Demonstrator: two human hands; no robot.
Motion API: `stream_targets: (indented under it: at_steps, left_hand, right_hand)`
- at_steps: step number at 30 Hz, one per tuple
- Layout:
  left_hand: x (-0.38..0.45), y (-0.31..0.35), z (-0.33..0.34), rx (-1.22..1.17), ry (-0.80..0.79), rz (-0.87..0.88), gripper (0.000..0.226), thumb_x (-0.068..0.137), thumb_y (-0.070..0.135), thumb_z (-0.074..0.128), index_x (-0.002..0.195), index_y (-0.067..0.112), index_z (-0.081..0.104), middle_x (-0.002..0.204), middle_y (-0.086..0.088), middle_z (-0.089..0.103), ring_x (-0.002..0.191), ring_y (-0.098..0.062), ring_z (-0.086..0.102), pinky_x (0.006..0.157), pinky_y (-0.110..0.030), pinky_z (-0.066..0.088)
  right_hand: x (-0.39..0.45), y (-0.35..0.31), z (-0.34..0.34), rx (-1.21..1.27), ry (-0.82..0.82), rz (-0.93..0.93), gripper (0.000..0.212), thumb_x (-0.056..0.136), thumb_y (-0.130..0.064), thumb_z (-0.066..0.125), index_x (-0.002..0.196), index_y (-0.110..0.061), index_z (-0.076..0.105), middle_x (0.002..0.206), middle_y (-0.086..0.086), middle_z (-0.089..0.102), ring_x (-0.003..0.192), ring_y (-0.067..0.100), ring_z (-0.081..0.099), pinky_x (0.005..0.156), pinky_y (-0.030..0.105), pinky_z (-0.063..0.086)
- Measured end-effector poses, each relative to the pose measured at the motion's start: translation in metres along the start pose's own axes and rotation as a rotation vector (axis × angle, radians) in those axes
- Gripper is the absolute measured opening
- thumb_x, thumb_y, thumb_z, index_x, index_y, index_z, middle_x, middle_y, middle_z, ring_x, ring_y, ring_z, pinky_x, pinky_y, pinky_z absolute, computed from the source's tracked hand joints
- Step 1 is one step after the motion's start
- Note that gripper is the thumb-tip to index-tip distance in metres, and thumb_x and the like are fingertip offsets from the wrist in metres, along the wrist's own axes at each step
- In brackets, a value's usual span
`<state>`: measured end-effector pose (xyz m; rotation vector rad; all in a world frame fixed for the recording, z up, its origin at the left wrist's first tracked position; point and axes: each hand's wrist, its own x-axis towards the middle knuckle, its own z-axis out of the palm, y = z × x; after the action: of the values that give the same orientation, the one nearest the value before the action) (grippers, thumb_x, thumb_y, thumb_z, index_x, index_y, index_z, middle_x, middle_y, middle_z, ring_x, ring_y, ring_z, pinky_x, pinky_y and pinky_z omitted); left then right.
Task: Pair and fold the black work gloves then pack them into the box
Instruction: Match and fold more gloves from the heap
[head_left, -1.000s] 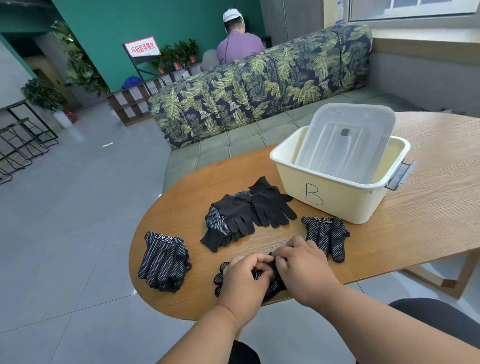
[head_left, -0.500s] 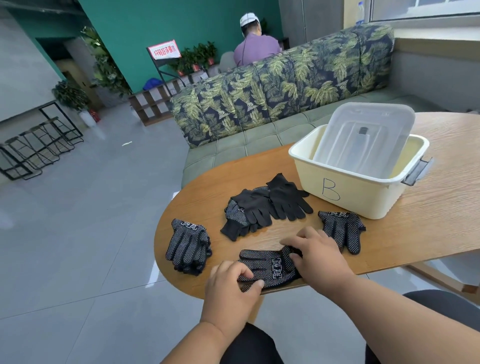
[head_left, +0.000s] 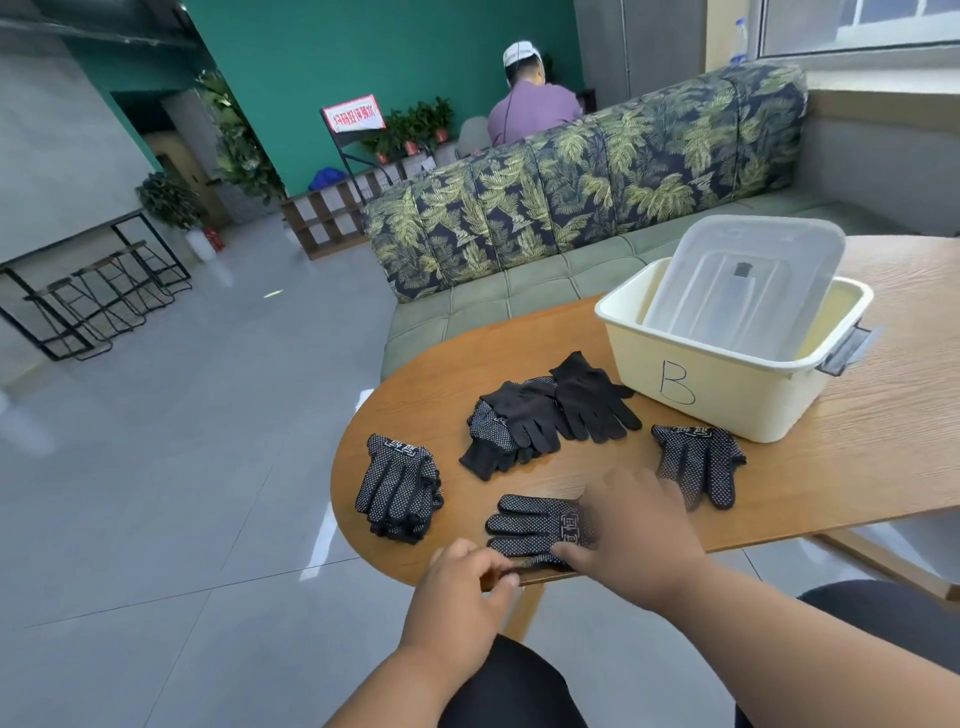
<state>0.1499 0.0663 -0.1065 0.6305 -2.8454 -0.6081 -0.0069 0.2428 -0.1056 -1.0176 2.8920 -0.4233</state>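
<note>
Lowest in frame, left hand (head_left: 467, 577) pinching near edge of flat black dotted glove pair (head_left: 535, 525) at rim of oval wooden table (head_left: 857, 467); right hand (head_left: 636, 525) lying spread on its cuff end, fingers straight. Folded dotted bundle (head_left: 400, 491) sitting left, another (head_left: 698, 462) right. Loose black glove heap (head_left: 550, 410) lying mid-table. Cream plastic box marked B (head_left: 727, 384) standing upper right, translucent lid (head_left: 748, 291) leaning inside.

Bright daylight comes from the window (head_left: 857, 21) — the floor (head_left: 156, 493) shines, both hands look blurry, edges bend.
</note>
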Motion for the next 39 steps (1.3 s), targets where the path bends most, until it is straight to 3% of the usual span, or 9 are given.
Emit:
stream_targets:
  at_steps: [12,17,20,23,25,29,32,35,39]
  left_hand:
    - [0.040,0.034,-0.006,-0.174,0.033,0.051,0.006,0.096,0.034,0.066,0.099,0.037,0.070,0.104,0.023,0.058,0.104,0.007,0.054,0.084,-0.010,0.039]
    - [0.057,0.048,0.015,-0.151,-0.017,-0.052,0.012,0.092,0.037,0.071,0.103,0.039,0.065,0.098,0.018,0.055,0.094,-0.003,0.056,0.084,-0.021,0.046]
    - [0.059,0.050,0.020,-0.081,0.070,-0.089,0.029,0.086,0.043,0.075,0.109,0.042,0.057,0.094,0.018,0.051,0.093,-0.005,0.051,0.081,-0.024,0.042]
    - [0.059,0.052,0.019,0.041,0.097,0.016,0.020,0.087,0.042,0.074,0.099,0.037,0.058,0.089,0.020,0.051,0.094,-0.007,0.048,0.082,-0.026,0.042]
    - [0.059,0.053,0.021,0.109,0.054,0.130,0.006,0.093,0.037,0.068,0.093,0.032,0.065,0.091,0.018,0.059,0.098,-0.010,0.052,0.086,-0.031,0.046]
    - [0.053,0.056,0.035,0.275,0.035,0.247,0.024,0.094,0.039,0.056,0.116,0.036,0.066,0.102,0.010,0.066,0.102,-0.021,0.058,0.088,-0.038,0.049]
    - [0.039,0.066,0.043,0.352,0.039,0.209,0.052,0.083,0.055,0.049,0.133,0.042,0.053,0.103,0.007,0.055,0.106,-0.024,0.051,0.097,-0.045,0.044]
    - [0.028,0.075,0.049,0.345,0.025,0.112,0.069,0.075,0.074,0.047,0.138,0.047,0.049,0.108,0.008,0.046,0.117,-0.024,0.042,0.118,-0.051,0.021]
    - [0.028,0.073,0.056,0.233,0.107,0.031,0.041,0.079,0.066,0.053,0.115,0.049,0.058,0.109,0.020,0.052,0.128,-0.022,0.042,0.120,-0.054,0.011]
  right_hand:
    - [0.001,0.003,0.001,0.006,-0.037,-0.025,0.075,0.072,-0.090,0.040,0.125,-0.039,0.053,0.127,-0.005,0.047,0.122,0.023,0.043,0.108,0.044,0.031]
    - [0.002,0.007,0.002,0.043,-0.042,-0.017,0.058,0.087,-0.074,0.033,0.126,-0.038,0.056,0.126,-0.004,0.050,0.121,0.024,0.043,0.107,0.044,0.031]
    - [0.006,0.013,0.002,0.040,-0.060,-0.026,0.044,0.099,-0.058,0.030,0.131,-0.040,0.054,0.131,-0.004,0.052,0.123,0.025,0.044,0.108,0.046,0.031]
    - [0.009,0.018,-0.002,0.041,-0.064,-0.040,0.037,0.101,-0.049,0.037,0.136,-0.041,0.048,0.133,-0.005,0.053,0.123,0.025,0.046,0.108,0.046,0.033]
    - [0.011,0.018,-0.007,0.042,-0.049,-0.025,0.045,0.096,-0.051,0.045,0.140,-0.042,0.042,0.132,-0.004,0.056,0.123,0.026,0.048,0.105,0.047,0.034]
    - [0.015,0.016,-0.017,0.060,-0.062,0.045,0.063,0.087,-0.058,0.051,0.144,-0.036,0.036,0.119,0.001,0.065,0.111,0.028,0.061,0.095,0.042,0.047]
    - [0.018,0.019,-0.014,0.208,-0.083,0.094,0.057,0.087,-0.050,0.057,0.140,-0.034,0.046,0.101,-0.004,0.073,0.097,0.022,0.069,0.081,0.033,0.055]
    - [0.021,0.021,-0.015,0.456,-0.133,0.160,0.048,0.088,-0.034,0.062,0.135,-0.038,0.054,0.087,-0.008,0.072,0.082,0.013,0.071,0.072,0.031,0.059]
    - [0.019,0.021,-0.021,0.987,-0.181,0.251,0.036,0.088,-0.017,0.065,0.116,-0.040,0.065,0.087,0.006,0.073,0.073,0.022,0.073,0.061,0.042,0.064]
